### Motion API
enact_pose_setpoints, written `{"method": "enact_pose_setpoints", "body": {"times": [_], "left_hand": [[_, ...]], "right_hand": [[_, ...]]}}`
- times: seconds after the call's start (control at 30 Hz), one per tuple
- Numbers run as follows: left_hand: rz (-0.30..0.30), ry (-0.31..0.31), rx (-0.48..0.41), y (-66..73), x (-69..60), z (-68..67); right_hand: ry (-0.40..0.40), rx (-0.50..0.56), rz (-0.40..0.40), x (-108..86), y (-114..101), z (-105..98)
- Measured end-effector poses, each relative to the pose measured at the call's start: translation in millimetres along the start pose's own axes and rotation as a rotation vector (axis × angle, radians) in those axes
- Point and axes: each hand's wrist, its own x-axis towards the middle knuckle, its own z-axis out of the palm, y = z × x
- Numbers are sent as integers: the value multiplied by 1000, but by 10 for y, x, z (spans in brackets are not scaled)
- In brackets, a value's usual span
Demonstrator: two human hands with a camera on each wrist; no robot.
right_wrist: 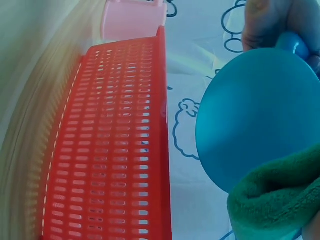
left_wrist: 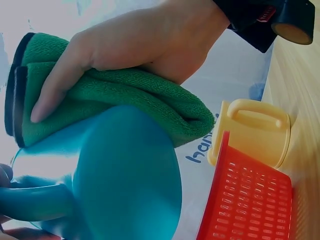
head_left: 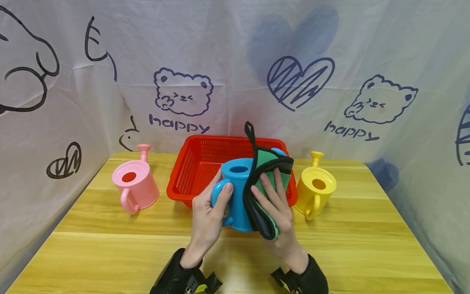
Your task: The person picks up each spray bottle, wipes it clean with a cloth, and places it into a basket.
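Observation:
A blue toy watering can (head_left: 238,196) is held up in front of the red basket. My left hand (head_left: 210,212) grips its handle, thumb on top. Against the can's right side, my right hand (head_left: 275,200) presses a folded green cloth (head_left: 265,157) with black edging and a hanging loop, its fingers spread nearly straight over the cloth. In the left wrist view the cloth (left_wrist: 135,95) lies along the can's side, next to the can's round base (left_wrist: 130,175). The right wrist view shows the can's base (right_wrist: 260,120) from below. Most of the spout is hidden behind the cloth.
The red perforated basket (head_left: 176,183) stands at the back middle of the wooden table (head_left: 121,253). A pink watering can (head_left: 145,185) is to its left, a yellow one (head_left: 306,194) to its right. White drawn-on sheets (head_left: 235,61) hang behind and at both sides.

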Motion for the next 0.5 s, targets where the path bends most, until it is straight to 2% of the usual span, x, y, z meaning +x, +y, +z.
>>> {"method": "enact_pose_setpoints", "body": {"times": [0.1,0.23,0.33,0.5], "left_hand": [[-16,9,-3,6,-11,8],[-26,20,-11,7,-11,7],[-20,16,-26,4,1,0],[38,17,-34,-6,27,-18]], "right_hand": [[-8,-1,51,-7,9,-35],[-32,1,38,-13,21,-45],[-45,-9,-22,-5,22,-18],[-59,-89,-176,18,4,33]]}}
